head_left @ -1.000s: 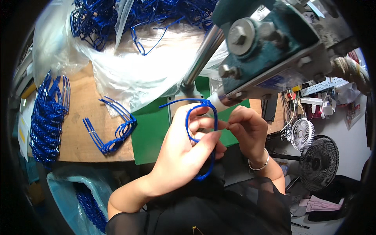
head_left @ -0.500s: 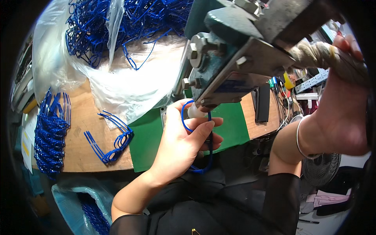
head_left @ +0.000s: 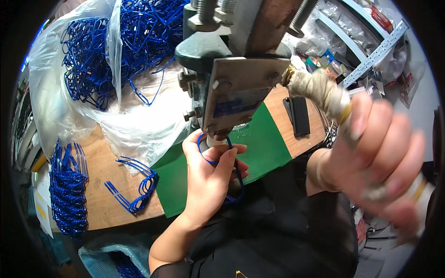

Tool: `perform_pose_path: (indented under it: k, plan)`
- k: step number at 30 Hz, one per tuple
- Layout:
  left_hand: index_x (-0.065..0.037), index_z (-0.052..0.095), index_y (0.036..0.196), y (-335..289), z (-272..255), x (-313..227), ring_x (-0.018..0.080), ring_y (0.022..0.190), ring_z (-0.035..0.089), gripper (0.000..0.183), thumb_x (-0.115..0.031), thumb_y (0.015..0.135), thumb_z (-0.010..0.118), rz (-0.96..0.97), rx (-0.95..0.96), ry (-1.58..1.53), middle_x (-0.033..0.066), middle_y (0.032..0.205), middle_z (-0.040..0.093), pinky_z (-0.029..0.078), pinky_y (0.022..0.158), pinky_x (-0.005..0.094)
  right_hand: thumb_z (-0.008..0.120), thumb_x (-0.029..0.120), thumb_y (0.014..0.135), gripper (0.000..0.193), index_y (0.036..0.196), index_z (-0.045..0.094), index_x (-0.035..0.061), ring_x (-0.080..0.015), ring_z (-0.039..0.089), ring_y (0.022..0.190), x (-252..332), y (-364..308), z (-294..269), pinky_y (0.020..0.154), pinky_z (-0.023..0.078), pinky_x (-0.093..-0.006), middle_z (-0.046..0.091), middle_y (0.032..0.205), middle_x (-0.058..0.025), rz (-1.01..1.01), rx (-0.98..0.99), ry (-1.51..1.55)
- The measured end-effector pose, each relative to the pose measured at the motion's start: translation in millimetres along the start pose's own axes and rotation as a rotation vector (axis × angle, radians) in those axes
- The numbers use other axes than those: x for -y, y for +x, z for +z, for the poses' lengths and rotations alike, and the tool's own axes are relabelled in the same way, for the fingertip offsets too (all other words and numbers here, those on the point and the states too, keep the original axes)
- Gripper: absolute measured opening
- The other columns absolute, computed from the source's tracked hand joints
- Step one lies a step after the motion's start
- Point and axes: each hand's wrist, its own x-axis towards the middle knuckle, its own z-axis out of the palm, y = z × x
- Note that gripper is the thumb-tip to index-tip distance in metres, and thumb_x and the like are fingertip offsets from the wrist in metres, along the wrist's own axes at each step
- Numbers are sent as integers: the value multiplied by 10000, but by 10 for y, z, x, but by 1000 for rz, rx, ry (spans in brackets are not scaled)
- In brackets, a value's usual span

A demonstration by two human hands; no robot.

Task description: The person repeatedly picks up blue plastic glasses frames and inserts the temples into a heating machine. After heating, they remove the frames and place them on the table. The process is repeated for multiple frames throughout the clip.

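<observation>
Under the metal hand press (head_left: pixel 201 53), my left hand (head_left: pixel 206 178) is closed on a thin blue eyeglass frame (head_left: pixel 241 185), thumb against fingertips. One round rim of the frame loops around a white cylindrical piece (head_left: pixel 216 140) just below the press head. The rest of the frame hangs past my fingers and is partly hidden. My right hand (head_left: pixel 380 157), blurred by motion, is wrapped round the press lever (head_left: pixel 320 90), which is bound in pale cloth. A green mat (head_left: pixel 266 148) lies beneath the press.
Nested blue frames (head_left: pixel 68 194) and a smaller group of frames (head_left: pixel 146 187) lie on the wooden table (head_left: pixel 102 211) at left. A plastic bag (head_left: pixel 134 123) with a tangled blue heap (head_left: pixel 88 60) stands behind. At right are a black case (head_left: pixel 299 116) and a shelf rack (head_left: pixel 378 53).
My right hand has swung the lever downward and nearer to me. The left hand keeps its hold on the eyeglass frame under the press. The whole view has shifted.
</observation>
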Motion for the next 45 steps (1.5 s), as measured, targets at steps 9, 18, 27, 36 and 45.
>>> perform_pose_path:
  k: [9, 18, 27, 36, 45]
  plan:
    - [-27, 304, 1188, -274, -422, -151, 185, 727, 616, 418, -49, 841, 537, -133, 68, -249, 189, 999, 581, 527, 633, 300, 493, 256, 862, 486, 1249, 351, -2, -271, 458, 1099, -561, -635, -196, 965, 342, -407, 456, 1197, -164, -21, -376, -697]
    - [-25, 332, 1167, -345, -531, -101, 208, 668, 627, 406, -9, 813, 530, -177, -23, -355, 219, 946, 592, 549, 562, 327, 617, 109, 755, 307, 1035, 559, -4, -297, 501, 1016, -1256, -1941, 250, 870, 404, -355, 541, 1089, -144, 840, 187, -815]
    - [-9, 334, 1174, -448, -1163, 390, 112, 709, 566, 343, -25, 863, 479, -72, -213, 300, 129, 950, 580, 465, 621, 227, 586, 53, 758, 358, 1105, 522, -10, -310, 462, 1065, -1283, -2357, 436, 918, 362, -369, 504, 1148, -154, 735, 256, -969]
    - [-9, 502, 968, -504, -1850, 537, 312, 778, 523, 257, -123, 759, 601, 115, -484, 1849, 155, 827, 527, 433, 671, 394, 605, 64, 731, 312, 1034, 555, 6, -315, 482, 997, -1381, -2304, 441, 875, 391, -379, 530, 1060, -141, 682, 224, -1010]
    - [11, 474, 1070, 276, -1786, -163, 344, 951, 484, 376, -162, 758, 595, 470, -64, 1516, 188, 998, 521, 386, 840, 387, 600, 87, 719, 214, 916, 557, 14, -336, 478, 895, -1332, -2295, 428, 777, 403, -398, 492, 915, -158, 723, 165, -1049]
